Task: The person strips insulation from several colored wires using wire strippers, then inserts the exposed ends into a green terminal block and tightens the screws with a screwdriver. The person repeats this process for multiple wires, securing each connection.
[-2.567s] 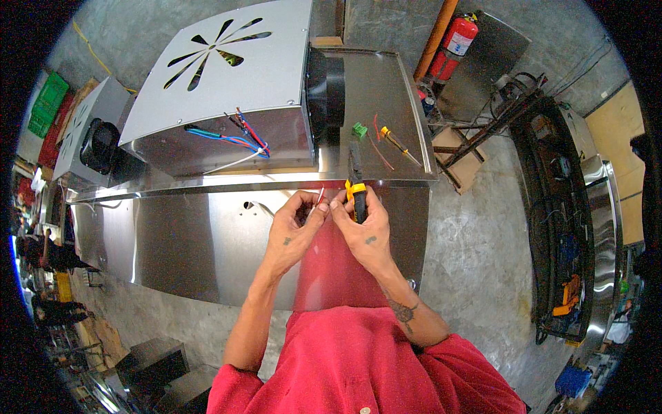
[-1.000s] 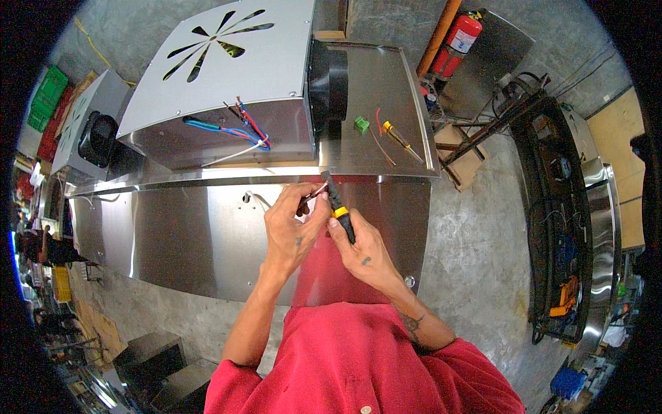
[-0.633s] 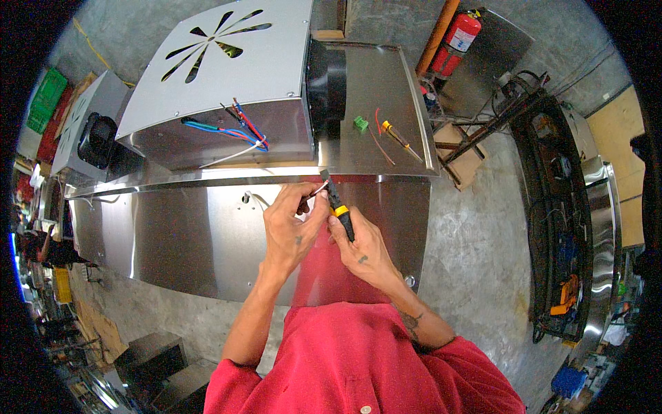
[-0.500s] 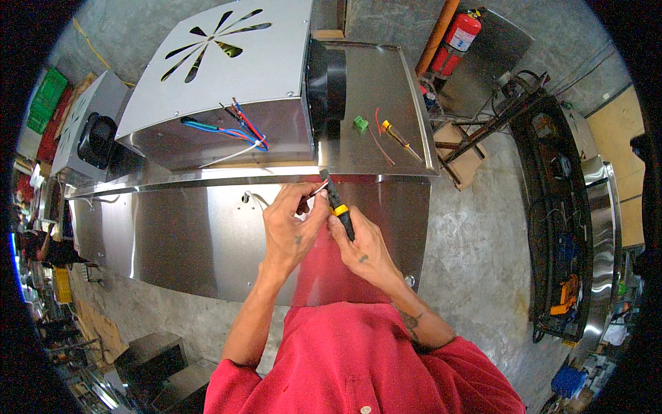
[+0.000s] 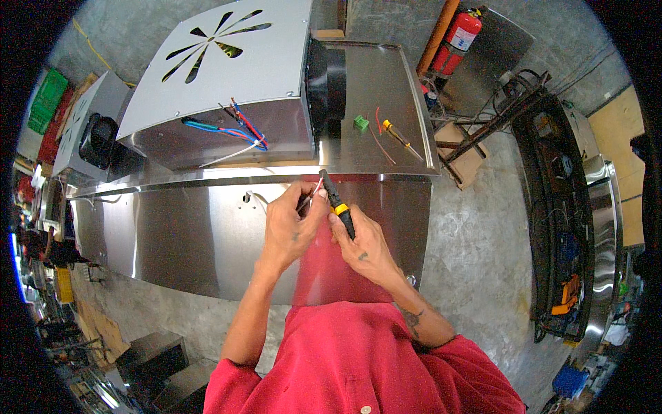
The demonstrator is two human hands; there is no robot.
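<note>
Pinched in the closed fingers of my left hand is a thin wire, reddish and white at its end. My right hand is wrapped round the black-and-yellow handles of a pair of pliers. The dark jaws point away from me, right beside the wire's tip; whether they bite on it is too small to tell. Both hands are over the front of a shiny steel panel. Beyond them, a bundle of blue, red and black wires comes out of a metal housing.
On the steel top lie a yellow-and-black screwdriver, a green terminal block and loose wire pieces. A black round duct juts from the housing. A fire extinguisher stands at the far right, near a metal frame.
The wire end in my left hand has turned more upright against the pliers' jaws. Both hands have otherwise hardly moved, and the grips are the same.
</note>
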